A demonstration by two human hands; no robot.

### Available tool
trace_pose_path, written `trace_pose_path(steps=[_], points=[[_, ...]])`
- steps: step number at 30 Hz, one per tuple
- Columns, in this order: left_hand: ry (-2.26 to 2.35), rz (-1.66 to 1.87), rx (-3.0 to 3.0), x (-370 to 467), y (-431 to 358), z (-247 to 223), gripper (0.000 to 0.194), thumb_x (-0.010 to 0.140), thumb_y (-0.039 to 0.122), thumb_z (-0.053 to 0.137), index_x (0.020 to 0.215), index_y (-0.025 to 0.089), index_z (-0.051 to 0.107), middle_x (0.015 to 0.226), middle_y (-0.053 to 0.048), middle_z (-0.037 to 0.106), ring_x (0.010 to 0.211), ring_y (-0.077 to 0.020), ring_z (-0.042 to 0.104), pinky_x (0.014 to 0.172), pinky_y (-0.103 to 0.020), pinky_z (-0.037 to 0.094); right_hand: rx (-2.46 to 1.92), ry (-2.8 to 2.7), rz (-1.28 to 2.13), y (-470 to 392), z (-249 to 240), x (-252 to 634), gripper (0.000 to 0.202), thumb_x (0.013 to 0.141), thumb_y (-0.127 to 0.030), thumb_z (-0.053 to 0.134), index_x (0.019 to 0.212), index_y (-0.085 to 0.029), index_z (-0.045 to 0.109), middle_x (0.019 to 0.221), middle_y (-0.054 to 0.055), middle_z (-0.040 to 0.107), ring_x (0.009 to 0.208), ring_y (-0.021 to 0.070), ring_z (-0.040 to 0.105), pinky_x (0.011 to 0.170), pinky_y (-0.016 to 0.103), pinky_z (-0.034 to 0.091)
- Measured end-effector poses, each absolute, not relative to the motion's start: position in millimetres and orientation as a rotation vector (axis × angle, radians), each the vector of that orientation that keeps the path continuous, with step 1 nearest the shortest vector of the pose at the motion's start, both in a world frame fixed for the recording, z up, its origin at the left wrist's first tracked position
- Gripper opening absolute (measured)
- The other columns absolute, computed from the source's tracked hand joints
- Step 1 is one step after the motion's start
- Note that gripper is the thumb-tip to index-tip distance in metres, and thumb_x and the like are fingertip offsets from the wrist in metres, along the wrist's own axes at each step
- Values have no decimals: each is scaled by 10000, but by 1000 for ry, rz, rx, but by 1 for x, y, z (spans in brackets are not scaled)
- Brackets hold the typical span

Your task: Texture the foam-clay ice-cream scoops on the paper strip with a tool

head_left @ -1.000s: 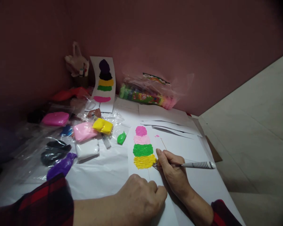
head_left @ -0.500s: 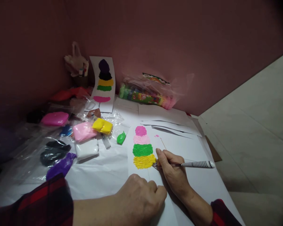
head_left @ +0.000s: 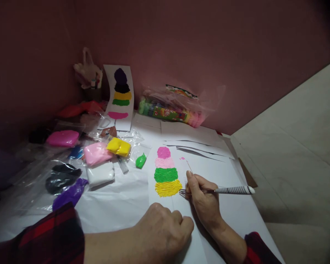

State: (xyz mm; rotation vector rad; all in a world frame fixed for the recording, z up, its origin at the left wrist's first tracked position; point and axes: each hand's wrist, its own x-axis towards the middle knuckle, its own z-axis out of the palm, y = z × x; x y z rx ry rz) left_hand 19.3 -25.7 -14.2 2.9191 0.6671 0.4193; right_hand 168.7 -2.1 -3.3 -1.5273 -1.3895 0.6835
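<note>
Head view: the right hand [head_left: 206,201] is pinching a fork [head_left: 231,190] just right of the yellow clay band [head_left: 168,188], long axis running crosswise, tines facing the band's edge, while the left hand [head_left: 165,227] is lying curled on the band's near side, grip hidden from me.

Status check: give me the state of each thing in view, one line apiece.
right hand: shut on fork
fork: gripped, tines by yellow band
left hand: curled, palm hidden
yellow band: ridged
green band: ridged
card: standing, curved
purple clay: bagged
white clay: wrapped
</note>
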Motion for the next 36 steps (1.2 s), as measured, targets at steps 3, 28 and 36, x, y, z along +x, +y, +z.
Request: trace_pose_path(steps=[3,28,36], points=[[665,416,2920,19,-26,-13,134,745,128,549,782,185,433,612,1,586,423,-175,557,366,-259,371,-1517,-1369,672,-2,-4,170,529,925,-478,532,488,-196,435,443,-37,418,423,98,376,422,236,350],[684,485,2933,20,-26,-18,125,778,143,538,772,193,423,587,5,575,403,-177,549,351,-264,333,-1525,-1374,681,-3,-1,164,560,899,-537,535,470,-200,407,435,-45,366,421,94,357,393,220,367],[666,410,2911,19,-26,-12,134,692,109,532,768,186,452,613,4,592,411,-184,557,332,-281,347,-1527,-1413,717,-4,0,163,548,894,-517,550,474,-202,393,451,-44,350,444,96,353,406,220,356]])
